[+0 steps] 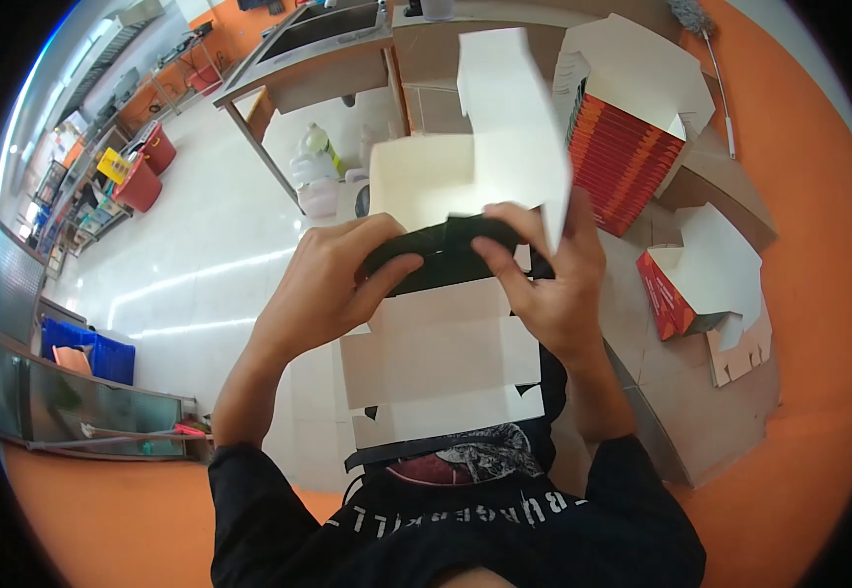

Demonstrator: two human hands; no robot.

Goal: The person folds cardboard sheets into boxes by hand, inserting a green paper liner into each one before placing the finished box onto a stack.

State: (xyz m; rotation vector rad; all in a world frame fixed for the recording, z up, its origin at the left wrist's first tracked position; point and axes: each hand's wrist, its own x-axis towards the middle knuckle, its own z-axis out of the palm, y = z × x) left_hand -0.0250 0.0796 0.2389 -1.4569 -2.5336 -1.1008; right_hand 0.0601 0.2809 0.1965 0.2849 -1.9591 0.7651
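A partly folded cardboard food box [442, 348] is held in front of my body, its plain inside showing as a cream cavity at the far end. A white panel stands up tall on its far right. My left hand [333, 272] pinches the left part of the box's dark green wall between thumb and fingers. On the same wall's right part, my right hand [550, 279] is closed too, thumb on the near face. The white side panel partly covers the right fingers. A flat panel with slotted edges extends from the green wall toward my shirt.
On the right stands a nested stack of red printed boxes [622, 147], with another open red box [671, 294] nearer me. A metal sink table [313, 59] is ahead, with plastic bottles [316, 162] below it. Red tubs [139, 184] and a blue crate [110, 359] stand left.
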